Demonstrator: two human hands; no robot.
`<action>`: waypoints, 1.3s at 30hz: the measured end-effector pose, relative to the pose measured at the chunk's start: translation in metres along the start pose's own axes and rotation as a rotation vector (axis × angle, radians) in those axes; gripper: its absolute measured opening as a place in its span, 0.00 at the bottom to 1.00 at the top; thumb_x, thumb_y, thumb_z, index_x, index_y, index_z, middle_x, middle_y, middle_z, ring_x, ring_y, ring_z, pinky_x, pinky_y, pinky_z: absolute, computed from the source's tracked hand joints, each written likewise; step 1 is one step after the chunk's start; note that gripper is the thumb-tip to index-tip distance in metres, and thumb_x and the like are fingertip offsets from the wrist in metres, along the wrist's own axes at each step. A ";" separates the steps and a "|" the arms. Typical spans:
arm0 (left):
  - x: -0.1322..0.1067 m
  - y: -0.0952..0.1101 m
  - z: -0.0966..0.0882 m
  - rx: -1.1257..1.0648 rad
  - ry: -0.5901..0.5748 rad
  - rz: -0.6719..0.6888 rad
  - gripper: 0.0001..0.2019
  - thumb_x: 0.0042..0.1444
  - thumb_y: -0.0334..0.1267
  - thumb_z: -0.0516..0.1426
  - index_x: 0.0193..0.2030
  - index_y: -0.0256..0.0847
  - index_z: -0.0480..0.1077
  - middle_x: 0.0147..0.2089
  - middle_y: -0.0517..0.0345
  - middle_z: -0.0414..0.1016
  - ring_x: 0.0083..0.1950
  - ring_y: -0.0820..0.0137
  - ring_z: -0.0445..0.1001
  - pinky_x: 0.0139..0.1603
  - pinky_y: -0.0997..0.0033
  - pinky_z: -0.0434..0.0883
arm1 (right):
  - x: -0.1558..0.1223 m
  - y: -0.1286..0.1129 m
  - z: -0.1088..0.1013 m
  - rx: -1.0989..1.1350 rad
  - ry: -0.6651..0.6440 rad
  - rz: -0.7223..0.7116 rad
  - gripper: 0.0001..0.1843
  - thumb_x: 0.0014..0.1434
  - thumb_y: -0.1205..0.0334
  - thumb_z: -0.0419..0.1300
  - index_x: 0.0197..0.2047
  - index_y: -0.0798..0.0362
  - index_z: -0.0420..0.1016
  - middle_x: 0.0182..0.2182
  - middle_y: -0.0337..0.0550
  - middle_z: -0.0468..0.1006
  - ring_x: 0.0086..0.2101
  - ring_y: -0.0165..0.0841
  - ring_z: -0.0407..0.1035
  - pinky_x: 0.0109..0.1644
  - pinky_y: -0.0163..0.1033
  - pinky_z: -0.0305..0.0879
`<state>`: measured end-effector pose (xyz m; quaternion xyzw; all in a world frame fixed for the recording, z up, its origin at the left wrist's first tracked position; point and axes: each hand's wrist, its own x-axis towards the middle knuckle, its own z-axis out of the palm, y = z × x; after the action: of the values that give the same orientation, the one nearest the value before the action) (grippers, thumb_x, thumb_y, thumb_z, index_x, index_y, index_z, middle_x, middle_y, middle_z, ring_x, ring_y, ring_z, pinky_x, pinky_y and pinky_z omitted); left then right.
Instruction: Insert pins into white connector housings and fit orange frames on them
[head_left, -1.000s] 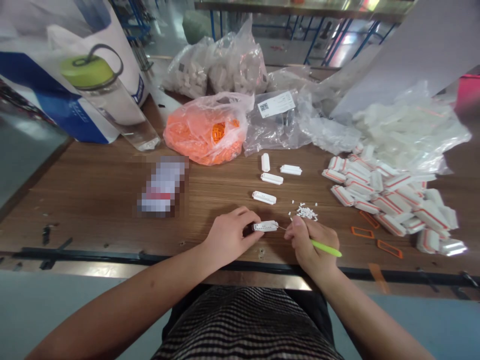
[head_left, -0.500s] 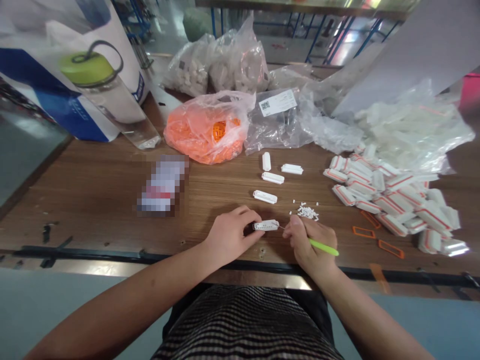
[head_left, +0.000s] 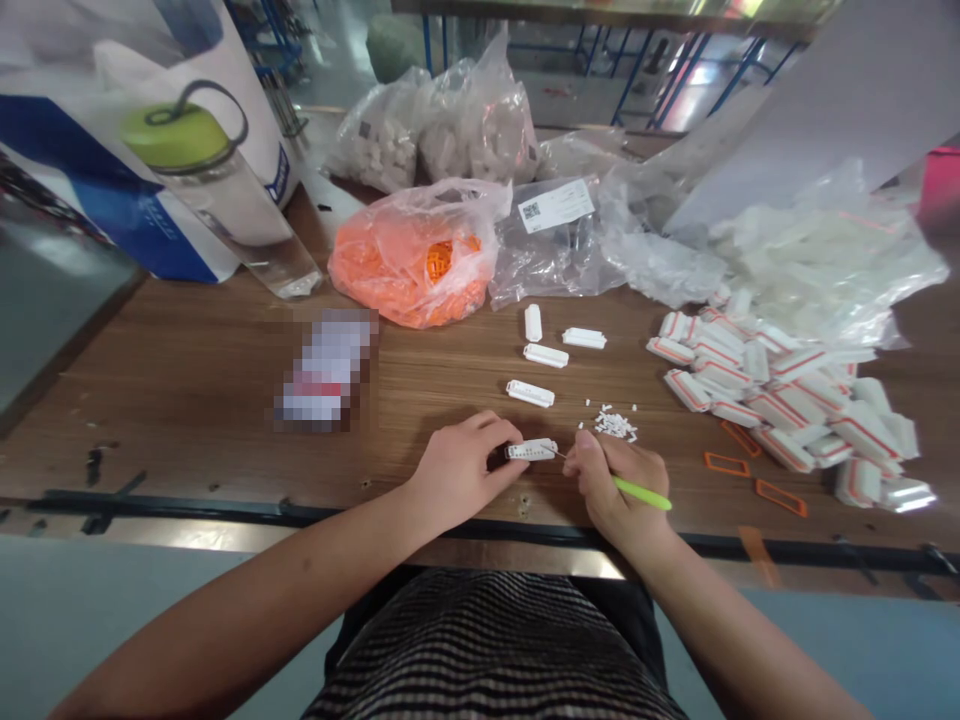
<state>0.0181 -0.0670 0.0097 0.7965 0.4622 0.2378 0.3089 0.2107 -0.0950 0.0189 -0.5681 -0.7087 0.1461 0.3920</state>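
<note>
My left hand [head_left: 469, 465] pinches the left end of a small white plastic housing [head_left: 534, 450], which has a row of tiny dark holes along it. In my right hand [head_left: 619, 480] is a tool with a bright green handle [head_left: 641, 493] and a thin metal tip, held like a pen. The tip reaches the top of the housing near its right half. Just beyond my right fingers lies a small heap of tiny white pegs [head_left: 615, 425]. Several similar white housings, one of them a white housing [head_left: 531, 393] right behind the held one, lie farther back.
On the right are piled white housings with orange bands [head_left: 795, 385], near loose orange frames [head_left: 781, 497]. Behind stand a bag of orange parts [head_left: 412, 255], clear plastic bags [head_left: 555, 250] and a green-capped bottle [head_left: 240, 220]. A blurred-out rectangular object [head_left: 322, 370] lies left.
My right hand has shifted slightly left, bringing the tool's tip farther over the white housing. My left hand and the housing stay in place.
</note>
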 end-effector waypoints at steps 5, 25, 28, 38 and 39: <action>0.000 0.000 0.000 -0.005 0.009 -0.001 0.03 0.57 0.37 0.62 0.38 0.43 0.74 0.37 0.63 0.74 0.28 0.75 0.67 0.31 0.73 0.65 | -0.001 0.000 0.000 0.018 0.037 0.006 0.23 0.66 0.63 0.50 0.20 0.51 0.71 0.13 0.34 0.69 0.16 0.24 0.65 0.24 0.32 0.59; 0.000 -0.001 0.001 -0.013 0.007 -0.008 0.03 0.57 0.37 0.62 0.39 0.43 0.74 0.37 0.63 0.73 0.29 0.75 0.67 0.31 0.72 0.65 | -0.002 0.001 0.000 0.012 0.047 -0.008 0.23 0.66 0.64 0.51 0.20 0.52 0.71 0.13 0.33 0.69 0.16 0.23 0.66 0.24 0.31 0.60; 0.000 0.000 0.000 -0.004 0.006 -0.008 0.03 0.57 0.37 0.61 0.39 0.43 0.74 0.37 0.63 0.73 0.29 0.76 0.67 0.31 0.73 0.65 | -0.001 0.001 -0.001 0.002 0.054 -0.007 0.23 0.66 0.65 0.50 0.20 0.52 0.71 0.13 0.33 0.69 0.16 0.23 0.66 0.25 0.31 0.60; 0.000 0.000 0.001 -0.005 0.000 -0.016 0.03 0.57 0.37 0.62 0.38 0.43 0.74 0.38 0.63 0.74 0.28 0.76 0.67 0.31 0.73 0.65 | -0.004 0.003 0.000 -0.001 0.068 -0.016 0.23 0.66 0.63 0.51 0.20 0.51 0.71 0.12 0.33 0.68 0.15 0.24 0.66 0.24 0.31 0.60; 0.000 0.000 0.001 -0.005 -0.002 -0.016 0.03 0.57 0.37 0.62 0.38 0.43 0.74 0.38 0.63 0.74 0.28 0.76 0.67 0.31 0.72 0.65 | -0.004 0.003 -0.001 -0.002 0.062 -0.015 0.23 0.66 0.63 0.51 0.20 0.51 0.71 0.12 0.33 0.68 0.15 0.24 0.65 0.24 0.31 0.60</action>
<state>0.0184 -0.0675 0.0094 0.7923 0.4677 0.2357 0.3131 0.2132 -0.0984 0.0157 -0.5675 -0.7005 0.1245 0.4143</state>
